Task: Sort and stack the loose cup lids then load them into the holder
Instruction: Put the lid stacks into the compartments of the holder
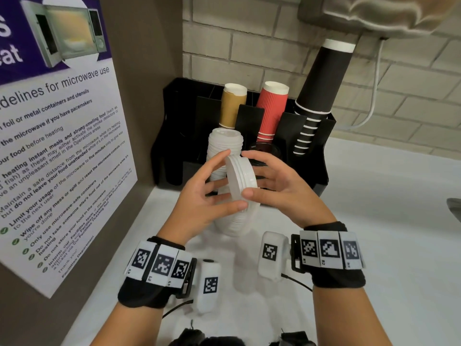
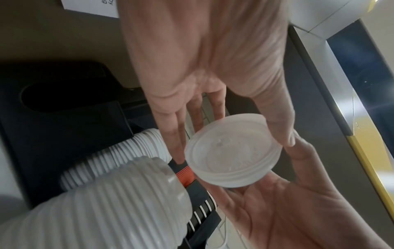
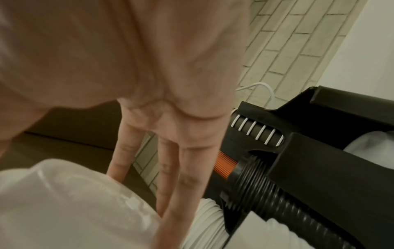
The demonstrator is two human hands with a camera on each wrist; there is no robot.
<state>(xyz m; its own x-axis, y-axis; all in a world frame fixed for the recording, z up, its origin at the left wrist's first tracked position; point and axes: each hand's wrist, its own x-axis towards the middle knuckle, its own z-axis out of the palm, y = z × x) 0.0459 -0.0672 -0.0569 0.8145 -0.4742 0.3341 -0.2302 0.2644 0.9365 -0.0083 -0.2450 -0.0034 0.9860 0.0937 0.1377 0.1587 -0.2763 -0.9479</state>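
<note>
Both hands hold a short stack of white lids (image 1: 239,181) on edge, just in front of the black holder (image 1: 174,136). My left hand (image 1: 228,182) pinches it between thumb and fingers from the left. My right hand (image 1: 252,176) has its thumb on the near rim and its fingers behind. In the left wrist view the lids (image 2: 232,156) show their hollow underside. A tall stack of white lids (image 1: 234,221) stands on the counter below the hands. Another white stack (image 1: 224,146) sits in the holder's front slot, and black lids (image 3: 255,176) fill the slot to its right.
The holder's rear slots carry brown cups (image 1: 233,106), red ribbed cups (image 1: 270,108) and a leaning stack of black cups (image 1: 321,78). A panel with a microwave notice (image 1: 62,146) walls off the left. A brick wall stands behind, and white counter (image 1: 374,221) spreads to the right.
</note>
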